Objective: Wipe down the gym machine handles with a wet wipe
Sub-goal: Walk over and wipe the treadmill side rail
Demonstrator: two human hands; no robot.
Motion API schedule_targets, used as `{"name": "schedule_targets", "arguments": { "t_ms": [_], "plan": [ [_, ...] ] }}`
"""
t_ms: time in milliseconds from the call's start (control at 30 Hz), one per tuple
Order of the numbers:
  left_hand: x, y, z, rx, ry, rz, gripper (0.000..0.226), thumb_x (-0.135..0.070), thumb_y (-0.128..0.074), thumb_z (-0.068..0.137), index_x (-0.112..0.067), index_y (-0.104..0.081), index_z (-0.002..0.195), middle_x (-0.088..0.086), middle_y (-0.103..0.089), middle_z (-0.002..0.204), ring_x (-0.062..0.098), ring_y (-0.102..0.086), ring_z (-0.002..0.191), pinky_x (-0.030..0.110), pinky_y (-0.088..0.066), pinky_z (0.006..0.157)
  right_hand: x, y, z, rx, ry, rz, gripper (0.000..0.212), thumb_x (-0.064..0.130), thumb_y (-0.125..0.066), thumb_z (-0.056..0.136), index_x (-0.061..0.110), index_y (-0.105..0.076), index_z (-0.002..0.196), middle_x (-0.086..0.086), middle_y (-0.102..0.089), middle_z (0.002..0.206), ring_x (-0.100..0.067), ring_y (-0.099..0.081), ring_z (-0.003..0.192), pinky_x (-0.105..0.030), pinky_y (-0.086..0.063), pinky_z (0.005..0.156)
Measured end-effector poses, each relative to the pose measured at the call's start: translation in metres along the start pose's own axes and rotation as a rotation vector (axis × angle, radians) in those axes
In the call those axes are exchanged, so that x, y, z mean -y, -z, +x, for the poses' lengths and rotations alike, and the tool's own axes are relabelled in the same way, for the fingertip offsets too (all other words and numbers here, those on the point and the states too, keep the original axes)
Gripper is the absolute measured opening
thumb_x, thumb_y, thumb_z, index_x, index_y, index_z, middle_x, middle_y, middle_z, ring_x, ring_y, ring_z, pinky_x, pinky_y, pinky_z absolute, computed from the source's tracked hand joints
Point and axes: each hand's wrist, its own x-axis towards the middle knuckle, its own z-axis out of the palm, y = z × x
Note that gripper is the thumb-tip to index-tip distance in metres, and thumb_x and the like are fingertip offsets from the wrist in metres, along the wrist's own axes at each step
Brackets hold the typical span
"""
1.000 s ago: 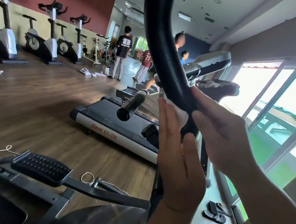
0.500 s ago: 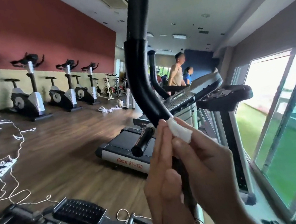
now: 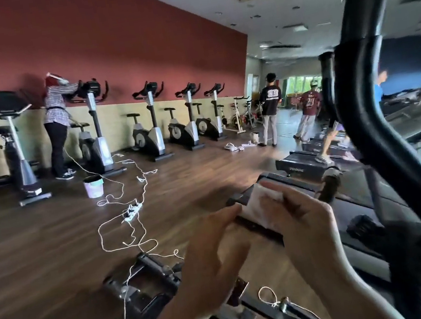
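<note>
Here: wet wipe [image 3: 260, 210] pinched between both hands.
Held by left hand [image 3: 216, 257] and right hand [image 3: 306, 222], apart from black handle [image 3: 370, 112].

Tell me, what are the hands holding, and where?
A white wet wipe, held between both hands: left hand at its left edge, right hand at its right edge.

floor [image 3: 39, 255]: dark wood | on it: white cords [image 3: 126, 189], power strip [image 3: 132, 212], bucket [image 3: 93, 186], exercise bikes [image 3: 151, 138]
</note>
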Motion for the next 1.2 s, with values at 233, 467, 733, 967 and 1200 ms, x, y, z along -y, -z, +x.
{"name": "schedule_targets", "arguments": {
  "t_ms": [233,467,733,967,1200],
  "plan": [
    [0.128,0.102,0.006,0.231,0.333,0.326,0.06,-0.057,-0.044,0.086,-0.026,-0.073,0.128,-0.01,-0.067,0.131,0.011,-0.056,0.122,0.03,-0.042,0.113,-0.07,-0.135,0.034,0.159,-0.132,-0.099,0.015,0.02,-0.071,0.097,0.031,-0.081,0.097,0.012,-0.08,0.085,-0.013,-0.074,0.08,-0.029,-0.058,0.071],
    [0.243,0.228,0.028,0.293,0.5,0.507,0.039,-0.051,-0.053,0.09,-0.03,-0.078,0.111,-0.012,-0.074,0.112,0.002,-0.06,0.104,0.025,-0.046,0.1,-0.137,-0.292,0.077,0.266,-0.246,0.021,0.028,0.004,-0.067,0.096,0.026,-0.083,0.104,0.008,-0.082,0.09,-0.009,-0.073,0.086,-0.035,-0.058,0.081],
    [0.355,0.332,0.066,0.319,0.652,0.627,0.047,-0.055,-0.047,0.094,-0.027,-0.077,0.116,-0.008,-0.074,0.118,0.012,-0.066,0.116,0.029,-0.047,0.102,-0.223,-0.447,0.139,0.391,-0.299,0.07,0.028,0.005,-0.068,0.094,0.028,-0.083,0.101,0.01,-0.079,0.079,-0.001,-0.066,0.07,-0.028,-0.052,0.071],
    [0.473,0.377,0.134,0.163,0.784,0.622,0.054,-0.063,-0.045,0.085,-0.029,-0.076,0.112,-0.01,-0.075,0.113,0.012,-0.071,0.107,0.032,-0.055,0.095,-0.302,-0.565,0.242,0.51,-0.311,0.074,0.03,0.002,-0.064,0.093,0.023,-0.076,0.074,0.012,-0.054,0.053,-0.002,-0.04,0.049,-0.018,-0.035,0.046],
    [0.57,0.429,0.212,0.136,0.825,0.748,0.024,-0.04,-0.065,0.1,-0.029,-0.078,0.117,-0.008,-0.075,0.117,0.014,-0.072,0.108,0.024,-0.05,0.089,-0.346,-0.667,0.342,0.605,-0.336,0.061,0.036,0.004,-0.063,0.094,0.028,-0.075,0.07,0.014,-0.058,0.053,0.0,-0.047,0.051,-0.014,-0.037,0.05]
  ]
}}
